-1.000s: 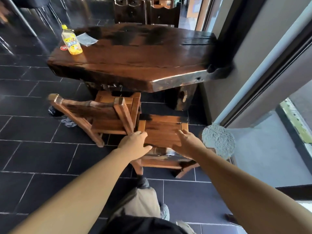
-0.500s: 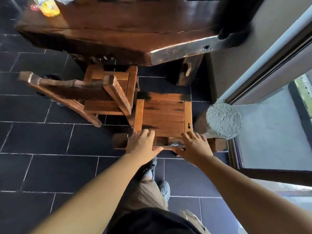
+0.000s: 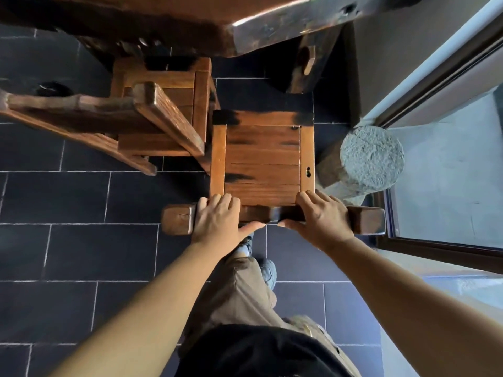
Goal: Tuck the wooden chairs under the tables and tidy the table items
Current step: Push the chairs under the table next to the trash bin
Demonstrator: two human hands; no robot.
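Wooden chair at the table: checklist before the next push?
1. Left hand grips back rail of brown slatted wooden chair: ok.
2. Right hand grips rail: ok.
3. Seat under dark wooden tabletop: not ok, floor shows between.
4. Dark table leg ahead of seat's right corner: not ok, likely blocks.
5. Clearance to grey round stone stump: cannot tell.
6. Clearance to second wooden chair: cannot tell.

The dark polished wooden table (image 3: 190,23) is cut off by the top edge and hides the front of the left brown wooden chair (image 3: 174,77), whose backrest runs off the left edge. The left hand (image 3: 217,221) and right hand (image 3: 318,219) cover much of the square-seated wooden chair's (image 3: 262,159) thick top rail (image 3: 178,219). A dark round floor object (image 3: 51,89) behind the left chair cannot be identified.
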